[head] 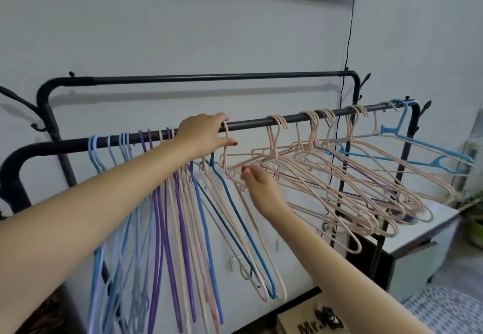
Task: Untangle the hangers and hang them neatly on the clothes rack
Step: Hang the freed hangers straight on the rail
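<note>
left hand (202, 137): pinching one pale pink wire hanger (226, 148) at the black metal rail (251, 122)
right hand (257, 184): fingers pinching that hanger's shoulder
purple hooks (146, 137): two

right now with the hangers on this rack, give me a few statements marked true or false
1. The left hand grips a pink hanger's hook at the front rail. True.
2. The right hand hangs idle. False: it pinches the pink hanger.
3. The back rail is full of hangers. False: it carries none.
4. The purple hangers hang left of the hands. True.
5. The light blue hanger hangs at the rail's right end. True.
</note>
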